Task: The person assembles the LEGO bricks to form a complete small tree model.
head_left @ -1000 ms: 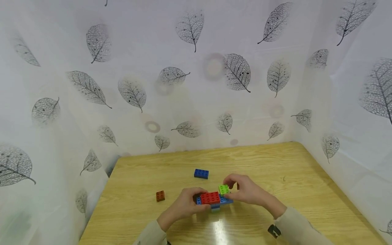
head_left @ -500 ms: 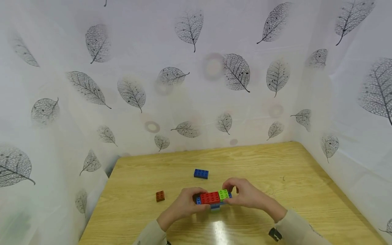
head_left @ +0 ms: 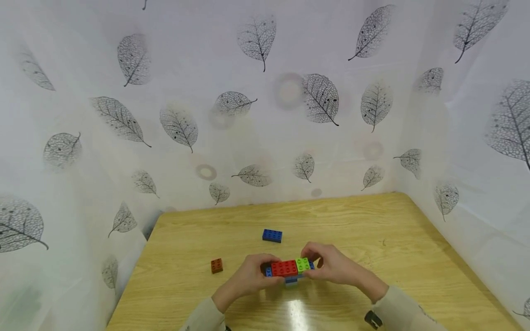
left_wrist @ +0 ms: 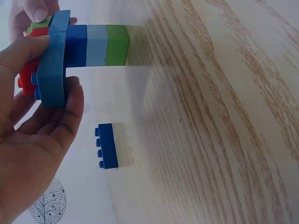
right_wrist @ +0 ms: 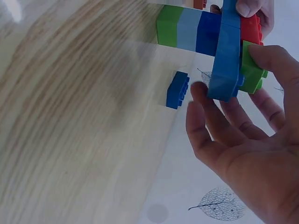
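Observation:
A toy-brick build stands on the table, with a column of a green brick (left_wrist: 117, 45), a light blue brick (left_wrist: 96, 45) and a dark blue brick (left_wrist: 76, 45). Across its top lie blue bricks (left_wrist: 51, 74), which bear a red brick (head_left: 284, 268) and a lime green brick (head_left: 302, 265) side by side. My left hand (head_left: 250, 275) grips the left end, thumb and fingers round the red and blue bricks. At the other end my right hand (head_left: 333, 263) pinches the lime green brick, its thumb (right_wrist: 266, 56) against one side. In the right wrist view, a thin dark gap shows under the lime green brick.
Behind the build lies a loose dark blue brick (head_left: 272, 236). A small brown-orange brick (head_left: 216, 265) sits to the left on the wooden table (head_left: 174, 294). A white leaf-print curtain (head_left: 265, 138) surrounds the table's back and sides.
The lime green brick has come down and left onto the blue bricks, against the red brick, with my right hand moving along. My left hand has stayed in place.

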Demonstrator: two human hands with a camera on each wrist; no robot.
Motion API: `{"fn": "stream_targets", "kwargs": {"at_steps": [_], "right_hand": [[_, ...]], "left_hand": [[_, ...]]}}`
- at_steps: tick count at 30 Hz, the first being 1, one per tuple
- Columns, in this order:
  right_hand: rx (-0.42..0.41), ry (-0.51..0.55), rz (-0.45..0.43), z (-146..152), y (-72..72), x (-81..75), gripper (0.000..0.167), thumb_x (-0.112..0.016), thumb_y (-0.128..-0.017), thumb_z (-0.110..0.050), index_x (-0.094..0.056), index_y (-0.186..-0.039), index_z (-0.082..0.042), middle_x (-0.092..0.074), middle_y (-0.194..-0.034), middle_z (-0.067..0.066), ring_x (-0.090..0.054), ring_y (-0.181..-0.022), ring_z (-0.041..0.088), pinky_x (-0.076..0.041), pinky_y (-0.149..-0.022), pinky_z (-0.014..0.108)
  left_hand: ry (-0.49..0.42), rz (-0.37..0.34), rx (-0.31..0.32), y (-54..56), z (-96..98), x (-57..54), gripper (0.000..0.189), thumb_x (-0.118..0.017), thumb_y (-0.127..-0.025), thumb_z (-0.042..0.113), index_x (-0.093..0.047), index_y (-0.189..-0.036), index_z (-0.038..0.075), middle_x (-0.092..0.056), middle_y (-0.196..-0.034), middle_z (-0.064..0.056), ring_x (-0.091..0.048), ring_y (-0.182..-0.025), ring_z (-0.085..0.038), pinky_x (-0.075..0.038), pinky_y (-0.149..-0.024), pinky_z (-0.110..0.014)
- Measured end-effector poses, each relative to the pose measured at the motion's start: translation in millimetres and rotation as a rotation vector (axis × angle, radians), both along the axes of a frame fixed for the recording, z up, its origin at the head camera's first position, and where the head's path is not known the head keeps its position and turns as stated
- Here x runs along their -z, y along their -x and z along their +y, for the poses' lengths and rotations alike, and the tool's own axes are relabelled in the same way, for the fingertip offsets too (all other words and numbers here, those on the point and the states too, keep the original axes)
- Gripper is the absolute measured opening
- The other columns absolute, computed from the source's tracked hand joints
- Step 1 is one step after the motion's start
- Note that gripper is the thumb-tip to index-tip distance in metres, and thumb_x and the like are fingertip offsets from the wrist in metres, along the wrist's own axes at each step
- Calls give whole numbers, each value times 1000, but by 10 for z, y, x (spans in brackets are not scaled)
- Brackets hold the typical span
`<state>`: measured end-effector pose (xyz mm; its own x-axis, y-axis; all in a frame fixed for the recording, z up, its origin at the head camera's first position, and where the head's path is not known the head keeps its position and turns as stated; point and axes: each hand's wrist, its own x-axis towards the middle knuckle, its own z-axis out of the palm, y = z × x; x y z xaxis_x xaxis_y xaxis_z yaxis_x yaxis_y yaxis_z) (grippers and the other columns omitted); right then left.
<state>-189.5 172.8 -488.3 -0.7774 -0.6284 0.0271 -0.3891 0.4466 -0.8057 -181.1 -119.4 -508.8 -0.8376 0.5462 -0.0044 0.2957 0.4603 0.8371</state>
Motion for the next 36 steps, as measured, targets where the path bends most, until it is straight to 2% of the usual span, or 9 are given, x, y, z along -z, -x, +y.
{"fn": "stream_targets", "kwargs": {"at_steps": [4,8,13,22,36], "right_hand": [[-17,50,-77,13,5,60,28,-78,-96,-28,-61,-117,-20,-70,-114,3,-68,-99,12,-59,-80,31],[-26,94,-98,19,16,118,27,-78,-96,-27,-61,-116,-18,-70,-113,6,-68,-94,13,-58,-78,29],[-40,150,-102,24,33,169,25,-79,-96,-23,-62,-112,-15,-70,-111,9,-67,-88,11,-56,-73,26],[-47,167,-80,30,38,226,25,-79,-96,-23,-63,-114,-15,-69,-108,8,-59,-80,6,-54,-70,25],[-46,182,-126,30,57,206,24,-80,-95,-19,-65,-113,-12,-69,-110,12,-59,-81,8,-54,-71,25]], "left_hand": [[-9,2,7,-1,-2,13,36,-84,-91,34,-75,-122,17,-74,-113,3,-61,-88,-7,-50,-76,-21],[-15,-4,10,-6,0,17,34,-84,-91,34,-75,-121,19,-74,-109,7,-60,-85,-5,-50,-74,-21],[-25,-16,14,-10,10,7,31,-84,-92,32,-76,-119,19,-72,-103,9,-58,-79,-3,-50,-70,-21],[-7,-16,7,-8,9,9,31,-83,-92,33,-76,-119,20,-71,-102,10,-57,-80,-2,-49,-70,-21],[-17,-16,4,-4,0,19,31,-83,-92,33,-76,-119,20,-72,-104,9,-59,-83,-7,-49,-72,-21]]}}
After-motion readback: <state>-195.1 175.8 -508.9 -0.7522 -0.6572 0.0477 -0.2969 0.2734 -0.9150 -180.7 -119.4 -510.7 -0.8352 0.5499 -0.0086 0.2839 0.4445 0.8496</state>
